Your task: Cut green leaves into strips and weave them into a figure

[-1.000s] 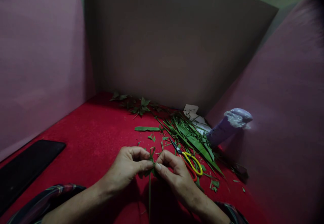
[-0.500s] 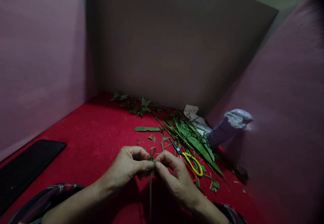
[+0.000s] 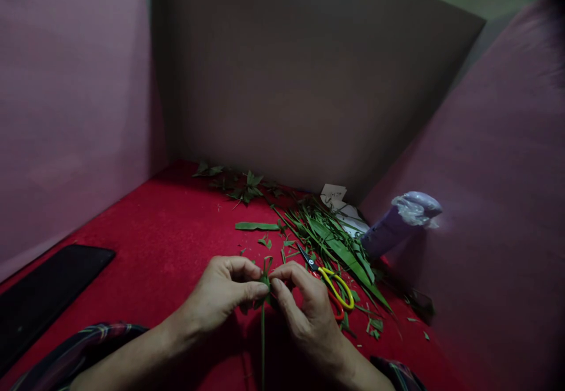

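Note:
Between my hands, low in the middle of the head view, is a small folded piece of green leaf (image 3: 265, 280) with a loop at its top and a long thin strip hanging below. My left hand (image 3: 229, 288) pinches it between thumb and forefinger. My right hand (image 3: 302, 302) is closed at its right side, thumb and forefinger pressed at the leaf's edge; the fingertips partly hide the piece. Just beyond my right hand lie scissors (image 3: 335, 288) with one yellow and one red handle, their dark blades pointing away to the left.
Long green leaves (image 3: 339, 249) are heaped beyond the scissors, with white papers (image 3: 348, 214) behind. A purple container (image 3: 388, 229) with clear plastic leans by the right wall. Leafy sprigs (image 3: 249, 188) lie at the back of the red surface (image 3: 176, 220). A black flat object (image 3: 53, 291) lies left.
My right thumb and forefinger have shifted slightly at the leaf, showing more of its green fold. My left hand has stayed almost in place.

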### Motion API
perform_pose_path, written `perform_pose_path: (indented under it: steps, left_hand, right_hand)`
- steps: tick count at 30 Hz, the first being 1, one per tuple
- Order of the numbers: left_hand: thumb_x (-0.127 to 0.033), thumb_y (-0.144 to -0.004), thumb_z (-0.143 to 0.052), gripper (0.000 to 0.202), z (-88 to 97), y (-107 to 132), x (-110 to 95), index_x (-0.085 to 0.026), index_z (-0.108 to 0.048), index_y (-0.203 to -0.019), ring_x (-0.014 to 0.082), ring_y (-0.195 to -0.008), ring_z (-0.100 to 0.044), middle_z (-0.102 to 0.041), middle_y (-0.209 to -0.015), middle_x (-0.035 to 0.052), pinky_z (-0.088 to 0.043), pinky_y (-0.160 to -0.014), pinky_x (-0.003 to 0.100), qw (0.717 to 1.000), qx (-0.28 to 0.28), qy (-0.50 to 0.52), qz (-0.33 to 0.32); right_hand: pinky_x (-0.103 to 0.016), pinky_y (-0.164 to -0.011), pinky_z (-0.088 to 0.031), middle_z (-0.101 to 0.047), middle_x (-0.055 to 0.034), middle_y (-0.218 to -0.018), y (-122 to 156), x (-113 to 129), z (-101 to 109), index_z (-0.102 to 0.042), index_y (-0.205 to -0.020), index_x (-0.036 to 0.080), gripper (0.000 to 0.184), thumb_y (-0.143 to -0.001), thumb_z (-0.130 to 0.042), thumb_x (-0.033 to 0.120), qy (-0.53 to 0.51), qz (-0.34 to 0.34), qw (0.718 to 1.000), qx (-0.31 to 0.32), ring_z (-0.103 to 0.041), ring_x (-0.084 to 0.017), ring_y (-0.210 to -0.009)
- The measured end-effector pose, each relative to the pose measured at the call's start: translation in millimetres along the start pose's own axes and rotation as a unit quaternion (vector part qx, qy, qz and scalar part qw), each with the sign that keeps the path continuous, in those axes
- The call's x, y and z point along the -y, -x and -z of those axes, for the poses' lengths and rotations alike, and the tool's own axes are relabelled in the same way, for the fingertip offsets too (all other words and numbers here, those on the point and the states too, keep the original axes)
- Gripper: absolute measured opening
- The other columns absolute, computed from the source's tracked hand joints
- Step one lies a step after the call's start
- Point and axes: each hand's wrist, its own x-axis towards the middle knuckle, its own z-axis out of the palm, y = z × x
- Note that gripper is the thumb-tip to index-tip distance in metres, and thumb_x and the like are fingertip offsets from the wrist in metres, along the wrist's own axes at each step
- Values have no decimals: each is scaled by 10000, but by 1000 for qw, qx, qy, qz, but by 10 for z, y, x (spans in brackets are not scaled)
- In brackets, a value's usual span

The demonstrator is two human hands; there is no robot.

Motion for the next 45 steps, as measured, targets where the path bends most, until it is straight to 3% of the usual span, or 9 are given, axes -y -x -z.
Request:
perform_pose_path:
  steps: [5, 12, 19, 24, 27, 33, 41, 45]
  left_hand:
    - [-141, -586, -672, 91, -17, 0, 48, -136, -596, -636, 80, -474, -480, -561, -507, -47, -354, -488, 207, 1000, 8, 21, -3]
    - [-127, -558, -678, 167, -35, 16, 6, -154, -533, -635, 73, -461, -478, -552, -509, -68, -370, -475, 203, 999, 0, 34, -9]
    - [-109, -544, -687, 151, -44, 36, -31, -145, -564, -624, 74, -464, -479, -557, -500, -61, -367, -481, 202, 1000, 5, 30, -8]
    - [-119, -564, -709, 233, -17, 19, 58, -153, -672, -792, 92, -547, -529, -620, -589, -32, -401, -568, 222, 998, 28, 49, -17]
    - [-138, -594, -699, 149, -2, 14, 88, -136, -698, -744, 103, -576, -535, -641, -616, -2, -401, -591, 229, 998, 43, 54, -11]
    - [-158, -594, -699, 80, 12, -16, 92, -130, -656, -654, 81, -503, -478, -579, -532, -32, -365, -522, 214, 999, 36, 34, -20]
    - [-173, -529, -720, 157, 21, -19, 34, -129, -592, -610, 80, -455, -473, -555, -486, -43, -352, -473, 210, 999, 15, 28, 5]
    - [-180, -528, -725, 163, 15, -19, 41, -126, -583, -588, 74, -442, -467, -548, -473, -46, -351, -465, 205, 1000, 4, 16, 11]
  right_hand:
    - [-255, -647, -383, -556, -21, -721, -2, -1, 3, -555, -754, 163, 122, -850, -479, 170, -21, -3, 1000, 3, -501, -140, -676]
    - [-239, -623, -373, -522, 6, -669, -27, -20, 17, -551, -707, 155, 157, -838, -507, 230, -123, -70, 989, 29, -460, -120, -640]
    - [-208, -521, -314, -473, 33, -586, -74, -20, 23, -526, -692, 139, 223, -785, -586, 332, -307, -175, 932, 80, -393, -86, -537]
    - [-196, -502, -273, -446, 47, -563, -84, -34, 12, -517, -658, 139, 280, -736, -638, 379, -333, -200, 917, 86, -349, -72, -512]
    - [-195, -491, -266, -456, 45, -562, -85, -48, -2, -505, -654, 147, 311, -720, -646, 416, -337, -229, 909, 84, -352, -72, -500]
    - [-197, -492, -265, -434, 49, -554, -80, -72, -9, -499, -662, 141, 340, -734, -626, 448, -311, -211, 923, 83, -338, -71, -500]
    - [-201, -493, -266, -447, 45, -569, -110, -51, 39, -501, -661, 149, 344, -672, -676, 445, -309, -216, 920, 110, -348, -78, -516]
    - [-215, -533, -309, -458, 33, -610, -91, -66, 53, -499, -675, 152, 290, -733, -625, 407, -254, -180, 945, 103, -384, -96, -562]
